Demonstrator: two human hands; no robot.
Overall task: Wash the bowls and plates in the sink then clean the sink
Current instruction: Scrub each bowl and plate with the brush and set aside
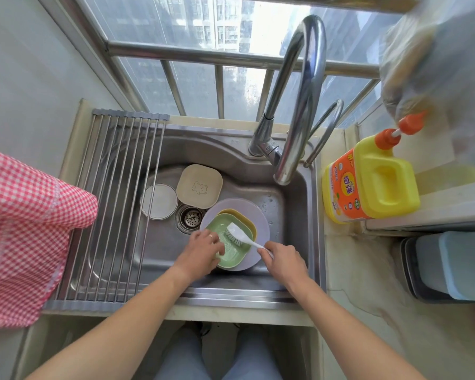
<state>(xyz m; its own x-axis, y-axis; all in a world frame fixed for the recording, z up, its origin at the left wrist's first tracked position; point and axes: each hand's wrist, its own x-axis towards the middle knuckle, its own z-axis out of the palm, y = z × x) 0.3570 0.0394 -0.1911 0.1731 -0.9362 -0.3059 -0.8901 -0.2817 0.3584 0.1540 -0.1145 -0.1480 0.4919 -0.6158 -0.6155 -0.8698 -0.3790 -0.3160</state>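
Green bowl [232,248] lay just ahead of both my hands: left hand [200,249] gripped its rim, right hand [284,259] pinched the brush [240,235], handle slanting back toward it.

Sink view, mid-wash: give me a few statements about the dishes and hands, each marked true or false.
1. The right hand holds the white brush by its handle. True.
2. The brush bristles rest in the green dish. True.
3. The left hand rests on the faucet. False: it holds the green dish's near-left edge.
4. The beige square plate with the bear drawing sits on the drying rack. False: it lies in the sink basin, behind the drain.
5. The yellow detergent bottle stands right of the sink. True.
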